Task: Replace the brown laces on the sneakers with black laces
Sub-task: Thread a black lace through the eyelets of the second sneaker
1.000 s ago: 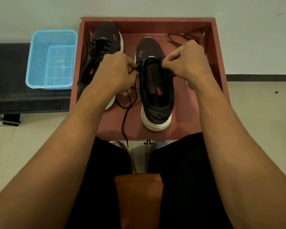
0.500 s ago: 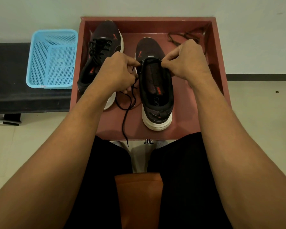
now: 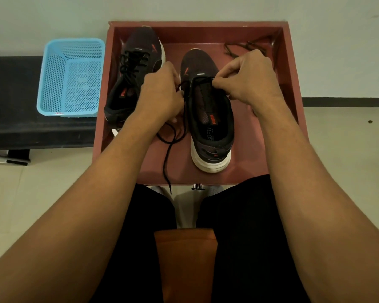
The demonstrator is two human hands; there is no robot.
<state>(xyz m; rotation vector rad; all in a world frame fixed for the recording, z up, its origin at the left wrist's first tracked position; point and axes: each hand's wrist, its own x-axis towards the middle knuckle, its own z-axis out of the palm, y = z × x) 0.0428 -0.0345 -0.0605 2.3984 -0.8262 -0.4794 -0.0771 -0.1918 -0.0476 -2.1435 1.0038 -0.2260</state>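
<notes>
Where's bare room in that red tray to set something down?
Bare floor lies between the nearer dark sneaker and the red tray's right wall, toward the front. Crowded: the middle, where left hand and right hand work the black lace, and the back right corner holding brown laces.

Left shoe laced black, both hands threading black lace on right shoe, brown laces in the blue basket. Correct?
One error. The head view shows the brown laces in the far right corner of the tray, not in the basket. The rest stands: left shoe laced black, left hand and right hand on the black lace at the right shoe.
</notes>
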